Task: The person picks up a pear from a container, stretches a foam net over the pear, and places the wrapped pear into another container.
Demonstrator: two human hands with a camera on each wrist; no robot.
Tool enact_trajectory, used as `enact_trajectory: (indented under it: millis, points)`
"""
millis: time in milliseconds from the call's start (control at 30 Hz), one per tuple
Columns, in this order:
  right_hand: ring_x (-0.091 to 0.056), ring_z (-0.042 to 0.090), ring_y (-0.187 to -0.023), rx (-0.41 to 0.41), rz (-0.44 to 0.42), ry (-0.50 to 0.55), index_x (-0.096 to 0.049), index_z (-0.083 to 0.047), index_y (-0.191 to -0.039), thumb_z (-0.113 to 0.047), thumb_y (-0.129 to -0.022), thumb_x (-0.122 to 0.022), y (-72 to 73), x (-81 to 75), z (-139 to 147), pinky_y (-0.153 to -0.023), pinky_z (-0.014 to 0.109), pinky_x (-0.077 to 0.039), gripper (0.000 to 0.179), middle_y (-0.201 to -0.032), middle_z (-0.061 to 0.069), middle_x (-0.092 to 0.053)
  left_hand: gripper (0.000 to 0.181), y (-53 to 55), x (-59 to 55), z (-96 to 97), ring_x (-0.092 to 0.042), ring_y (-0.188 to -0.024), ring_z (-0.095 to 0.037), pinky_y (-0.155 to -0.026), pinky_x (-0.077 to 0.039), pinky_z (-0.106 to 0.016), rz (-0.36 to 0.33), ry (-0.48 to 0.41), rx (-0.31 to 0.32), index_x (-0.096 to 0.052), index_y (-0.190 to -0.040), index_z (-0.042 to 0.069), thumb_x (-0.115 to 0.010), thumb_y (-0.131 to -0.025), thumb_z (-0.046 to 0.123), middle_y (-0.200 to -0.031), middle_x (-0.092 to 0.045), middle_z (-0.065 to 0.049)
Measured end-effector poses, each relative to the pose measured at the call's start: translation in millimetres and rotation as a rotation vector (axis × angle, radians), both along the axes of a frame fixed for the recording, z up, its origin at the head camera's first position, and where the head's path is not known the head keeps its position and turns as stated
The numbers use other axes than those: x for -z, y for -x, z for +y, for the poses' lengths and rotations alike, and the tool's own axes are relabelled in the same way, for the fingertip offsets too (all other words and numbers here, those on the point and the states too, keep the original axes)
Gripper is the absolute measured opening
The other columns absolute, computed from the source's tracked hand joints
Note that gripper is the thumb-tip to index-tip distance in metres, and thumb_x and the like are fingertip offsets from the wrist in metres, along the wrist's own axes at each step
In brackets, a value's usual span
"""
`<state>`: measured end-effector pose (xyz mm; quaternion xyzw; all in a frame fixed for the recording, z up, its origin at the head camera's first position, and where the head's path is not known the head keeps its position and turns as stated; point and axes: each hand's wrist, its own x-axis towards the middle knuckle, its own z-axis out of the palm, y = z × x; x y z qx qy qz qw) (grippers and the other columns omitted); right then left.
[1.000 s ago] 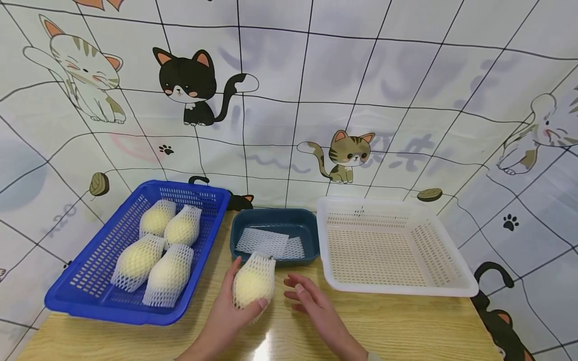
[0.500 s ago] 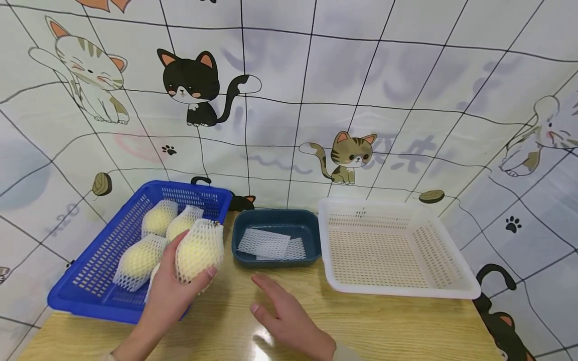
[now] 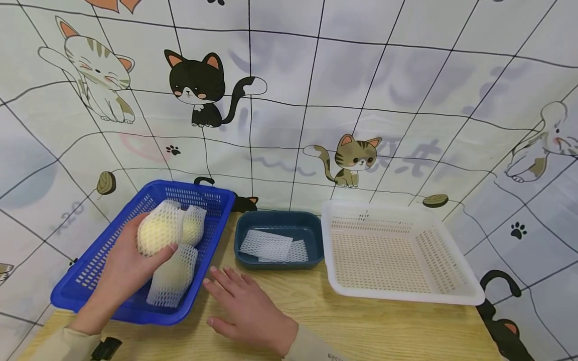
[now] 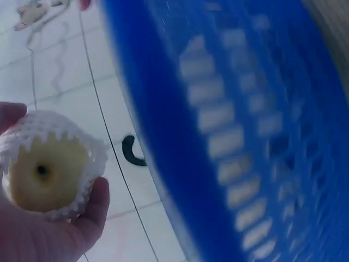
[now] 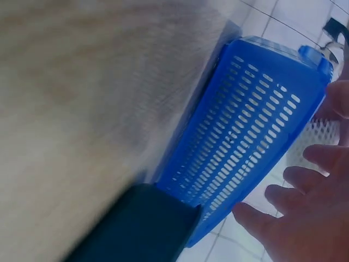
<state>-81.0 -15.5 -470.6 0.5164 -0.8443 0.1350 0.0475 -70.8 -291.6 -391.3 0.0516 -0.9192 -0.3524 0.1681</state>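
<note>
My left hand point(image 3: 124, 263) grips a pale yellow pear point(image 3: 158, 233) in a white foam net, held over the blue basket point(image 3: 180, 316). In the left wrist view the pear's bare end point(image 4: 46, 169) with a dark spot shows through the net's opening, fingers and thumb around it. Behind it a netted pear point(image 3: 194, 225) lies in the basket, and a nearer netted pear point(image 3: 172, 276) lies below my thumb; the hand and held pear hide the basket's left part. My right hand point(image 3: 253, 313), holding nothing, spreads its fingers beside the basket's right side.
A dark teal tray point(image 3: 280, 266) with flat foam nets point(image 3: 266, 244) stands at the back middle. To its right is a white perforated basket point(image 3: 384, 255). All stand on a wooden table point(image 3: 370, 331) before a cat-patterned wall covering point(image 3: 280, 125).
My left hand has carried the netted pear leftward from in front of the teal tray to over the blue basket. The right hand has also moved left, its fingers spread.
</note>
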Motion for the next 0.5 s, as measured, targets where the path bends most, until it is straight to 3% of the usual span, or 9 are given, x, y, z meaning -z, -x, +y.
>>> enact_trajectory:
  millis: [67,167,333,500]
  points:
    - [-0.02,0.025,-0.156,-0.001,0.051,-0.045,-0.027,-0.02,-0.165,-0.055,-0.107,-0.043,-0.3,-2.4,-8,-0.115,0.049,-0.039,0.07,-0.172,0.003,-0.016,0.09,8.5,-0.3,-7.2,-0.06,-0.098,-0.045,-0.061,-0.05,-0.038,0.02,0.045,0.035,-0.037,-0.151,-0.009,-0.085,-0.085,0.029,-0.127,-0.055,-0.033]
    - [-0.01,0.021,-0.158,-0.007,0.074,-0.108,-0.023,-0.021,-0.166,-0.059,-0.106,-0.042,-0.5,-4.5,-17,-0.118,0.05,-0.034,0.074,-0.173,0.001,-0.01,0.09,21.3,-2.1,-13.5,-0.059,-0.098,-0.047,-0.062,-0.053,-0.047,-0.002,0.111,0.064,-0.039,-0.148,-0.012,-0.084,-0.084,0.032,-0.123,-0.055,-0.036]
    - [0.001,0.015,-0.158,-0.01,0.055,-0.213,-0.018,-0.021,-0.167,-0.065,-0.104,-0.039,-0.9,-5.9,-26,-0.122,0.046,-0.026,0.079,-0.174,-0.002,-0.007,0.101,37.2,-5.5,-18.2,-0.051,-0.109,-0.057,-0.074,-0.051,-0.067,-0.161,0.228,0.048,-0.03,-0.151,-0.014,-0.078,-0.088,0.048,-0.131,-0.045,-0.044]
    - [0.0,0.014,-0.158,-0.014,0.069,-0.254,-0.018,-0.021,-0.167,-0.066,-0.103,-0.04,-2.3,-9.5,-30,-0.123,0.042,-0.027,0.081,-0.174,-0.001,-0.008,0.106,45.4,-4.2,-23.2,-0.048,-0.112,-0.061,-0.079,-0.046,-0.071,-0.258,0.301,0.028,-0.028,-0.149,-0.017,-0.077,-0.087,0.053,-0.131,-0.041,-0.048]
